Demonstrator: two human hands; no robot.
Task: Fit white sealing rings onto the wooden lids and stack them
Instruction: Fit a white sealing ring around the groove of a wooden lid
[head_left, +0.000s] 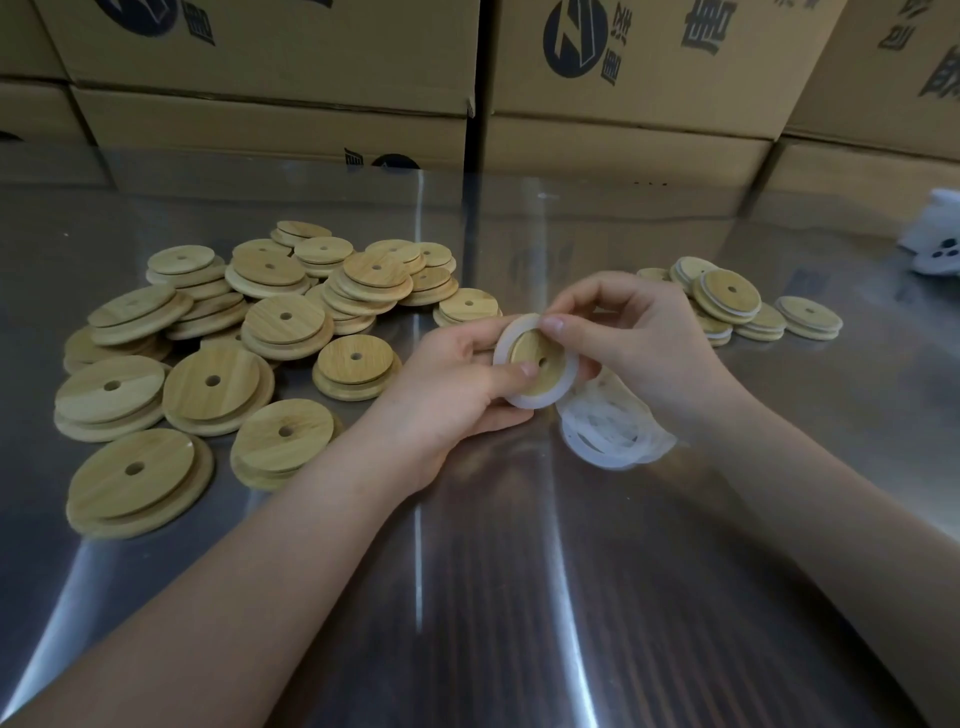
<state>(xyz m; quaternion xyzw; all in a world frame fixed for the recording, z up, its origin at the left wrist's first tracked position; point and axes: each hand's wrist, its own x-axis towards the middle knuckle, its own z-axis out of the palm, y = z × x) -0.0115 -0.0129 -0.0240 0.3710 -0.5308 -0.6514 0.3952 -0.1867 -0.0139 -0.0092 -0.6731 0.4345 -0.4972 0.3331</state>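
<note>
Mid-fit: left hand (457, 384) grips wooden lid (535, 358), right hand (639, 332) pinches sealing ring (506, 343) onto it above tabletop (493, 571). Few ringed lids (727, 299) stacked right; big bare pile (234, 332) left.

The reflective metal table (467, 597) carries a heap of bare wooden lids (208, 353) at left. A pile of white sealing rings (608, 434) lies near centre; ringed lids (727, 306) sit in low stacks at right.
</note>
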